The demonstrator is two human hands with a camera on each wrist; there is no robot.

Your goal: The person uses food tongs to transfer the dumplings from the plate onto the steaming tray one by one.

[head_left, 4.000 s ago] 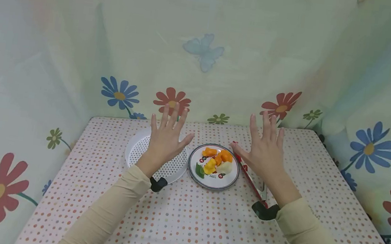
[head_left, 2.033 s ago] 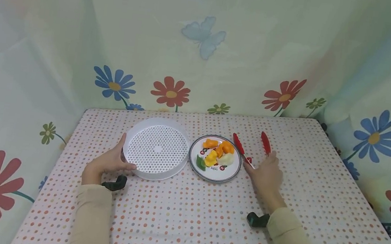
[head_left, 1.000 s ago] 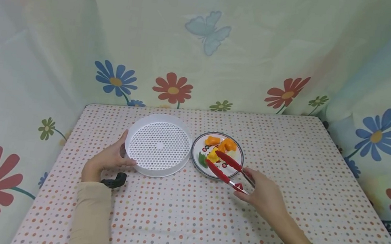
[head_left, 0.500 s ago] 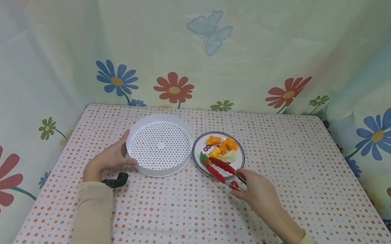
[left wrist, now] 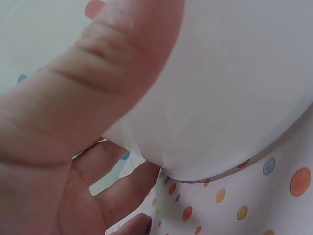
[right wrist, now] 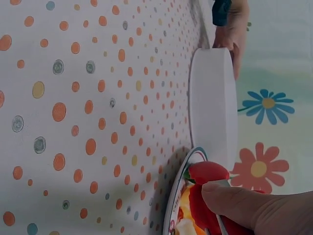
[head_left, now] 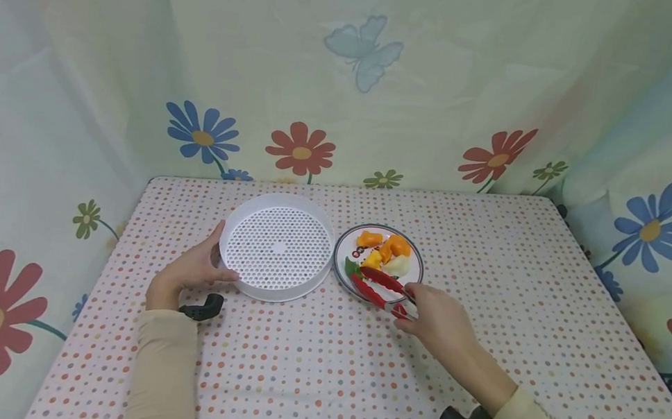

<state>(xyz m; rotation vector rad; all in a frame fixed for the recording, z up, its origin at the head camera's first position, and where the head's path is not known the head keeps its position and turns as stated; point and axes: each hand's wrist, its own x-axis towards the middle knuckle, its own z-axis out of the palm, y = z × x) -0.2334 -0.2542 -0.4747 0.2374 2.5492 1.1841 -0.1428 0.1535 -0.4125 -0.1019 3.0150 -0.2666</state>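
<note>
Just right of centre in the head view, the right hand [head_left: 437, 318] grips a pair of red tongs [head_left: 380, 286] by the handle end, fingers curled round them; their long axis runs up and to the left from the hand, the tips lying over the near-left edge of the plate [head_left: 412, 278], beside a green piece [head_left: 352, 267] (whether they touch it I cannot tell). The food sits just beyond the tips, toward the plate's far side. The left hand [head_left: 190, 272] holds the near-left rim of the white strainer [head_left: 277, 245], thumb curled on its wall; strainer and plate sit just beside each other on the dotted tablecloth [head_left: 322, 375].
</note>
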